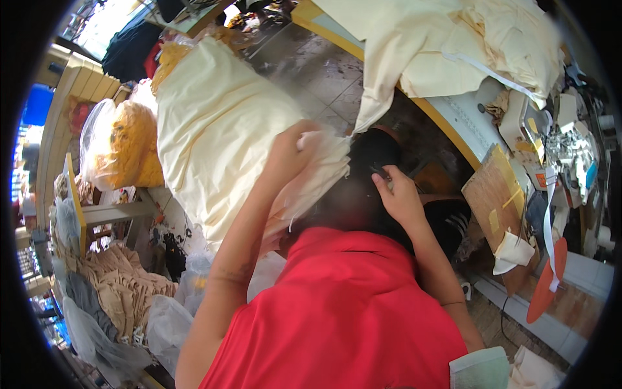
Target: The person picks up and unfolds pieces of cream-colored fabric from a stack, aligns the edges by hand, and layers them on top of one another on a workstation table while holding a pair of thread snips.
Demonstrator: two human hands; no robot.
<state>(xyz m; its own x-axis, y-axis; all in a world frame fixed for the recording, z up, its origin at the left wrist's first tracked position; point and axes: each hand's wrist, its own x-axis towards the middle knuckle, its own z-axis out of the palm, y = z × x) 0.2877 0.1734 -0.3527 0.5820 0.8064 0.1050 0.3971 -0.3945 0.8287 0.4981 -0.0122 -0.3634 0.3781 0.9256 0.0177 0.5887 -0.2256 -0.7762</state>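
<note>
Tiled floor [327, 97] shows between crowded workroom things: at upper right a desk [447, 123] with a yellow edge carries pale cloth [447, 48], at far right stands a sewing machine [573, 146], and at left sits a clear bag of yellow material [123, 146].

The large cream bundle [217, 117] lies to the person's left, its layered, gathered edge reaching in front of the red top [343, 305]. The left hand [288, 152] is over that edge, its grip curled and seemingly clamped on the cloth. The right hand [400, 194], apart from the bundle, has its thumb and fingers together on a small black tool [382, 172]. The step in hand looks like handling the gathered edge with the tool at the ready; the next move would call for a steady left grip and a tool kept clear of the folds.

The left fingertips and the edge beneath them are blurred. Most of the tool is covered by the fingers, so its kind cannot be told. A narrow end of the pale cloth hangs toward the bundle's tip; whether they join is unclear. The dark area between the hands is hard to read, and the fisheye rim cuts off the sewing machine's surroundings.
</note>
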